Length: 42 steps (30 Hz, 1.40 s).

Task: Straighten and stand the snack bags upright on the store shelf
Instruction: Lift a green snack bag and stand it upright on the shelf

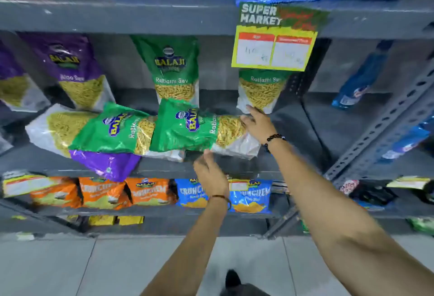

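Two green Ratlami Sev bags lie on their sides on the grey middle shelf (288, 128). My right hand (258, 125) presses against the right, clear end of the nearer lying bag (199, 128), fingers spread. My left hand (209, 173) touches that bag's lower edge from below, at the shelf front. The second lying green bag (108, 128) overlaps it on the left, resting on a fallen purple bag (108, 164) that hangs over the shelf edge. Behind stand an upright green bag (173, 70), another green bag (260, 91) and a purple Aloo Sev bag (77, 70).
A yellow-green supermarket price sign (274, 37) hangs from the upper shelf, covering the top of the right green bag. Blue bags sit above. Orange and blue Crunchem bags (150, 192) fill the lower shelf. A perforated steel upright (387, 124) bounds the right side.
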### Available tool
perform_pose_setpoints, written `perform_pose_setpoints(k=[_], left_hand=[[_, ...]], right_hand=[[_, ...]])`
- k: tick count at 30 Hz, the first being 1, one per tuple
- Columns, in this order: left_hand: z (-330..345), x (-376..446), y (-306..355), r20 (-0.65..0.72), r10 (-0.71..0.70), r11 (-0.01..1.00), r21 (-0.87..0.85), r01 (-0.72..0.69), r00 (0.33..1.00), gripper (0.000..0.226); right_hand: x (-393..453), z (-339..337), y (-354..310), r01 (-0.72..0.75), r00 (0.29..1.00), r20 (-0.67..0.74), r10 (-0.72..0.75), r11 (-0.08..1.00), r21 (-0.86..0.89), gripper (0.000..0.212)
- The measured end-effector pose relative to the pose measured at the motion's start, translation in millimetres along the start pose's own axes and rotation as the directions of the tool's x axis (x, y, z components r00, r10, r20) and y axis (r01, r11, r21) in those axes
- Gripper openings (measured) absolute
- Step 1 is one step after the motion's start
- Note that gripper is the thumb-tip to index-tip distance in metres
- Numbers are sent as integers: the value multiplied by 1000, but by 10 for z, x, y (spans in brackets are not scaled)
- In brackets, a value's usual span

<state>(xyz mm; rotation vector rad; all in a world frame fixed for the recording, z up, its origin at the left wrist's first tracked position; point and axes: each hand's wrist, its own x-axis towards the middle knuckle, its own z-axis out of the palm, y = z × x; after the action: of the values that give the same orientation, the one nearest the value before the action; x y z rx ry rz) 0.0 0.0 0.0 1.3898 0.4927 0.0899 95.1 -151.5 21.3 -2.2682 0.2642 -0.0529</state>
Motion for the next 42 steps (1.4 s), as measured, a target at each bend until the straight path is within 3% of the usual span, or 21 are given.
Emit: perform_pose_setpoints(k=[3,6,13,15,17,18,20,21,23,26,29,32,36,42], left_hand=[[129,90,-1,106,-214,941,-245,234,971,59],[207,208,-13,183,-239,875,-385,294,953,66],[298,319,57,275,-201,857,-415,305,940,73],[305,331,103,299,-186,869,-394,298,936,73],[291,349,161,300,-169,872,-398,284,939,70],[272,366,199,312,-160,878,-388,280,936,67],[201,404,269,368,-126,892,-364,267,921,60],[153,424,300,401,-111,899,-350,264,909,57],[41,449,365,446,-98,924,-292,247,890,53],[-91,409,463,554,-99,956,-178,233,826,37],[-184,305,536,617,-130,979,-45,199,776,37],[-276,224,608,645,-128,981,-30,192,753,40],[-374,155,746,702,-85,984,-52,170,707,35],[-358,85,894,734,-36,993,-49,106,678,45]], right_hand=[[110,-25,28,-134,987,98,125,988,82,52],[150,-2,72,-236,965,161,205,951,202,55],[115,-72,211,-309,951,171,258,806,505,54],[-5,-154,254,-359,933,238,270,746,561,61],[-151,-246,332,-407,906,357,226,696,592,61],[-229,-296,369,-406,896,407,177,694,594,51],[-398,-388,401,-378,875,474,101,753,538,28],[-476,-425,394,-350,871,485,75,788,506,28],[-581,-465,376,-300,879,476,42,824,481,43],[-698,-459,252,-291,852,520,-52,780,555,49],[-825,-454,95,-265,804,583,-117,808,526,69],[-936,-529,-6,-232,782,606,-146,834,501,88],[-1043,-688,-105,-227,783,586,-207,782,580,92],[-1026,-793,-163,-185,771,577,-270,772,608,87]])
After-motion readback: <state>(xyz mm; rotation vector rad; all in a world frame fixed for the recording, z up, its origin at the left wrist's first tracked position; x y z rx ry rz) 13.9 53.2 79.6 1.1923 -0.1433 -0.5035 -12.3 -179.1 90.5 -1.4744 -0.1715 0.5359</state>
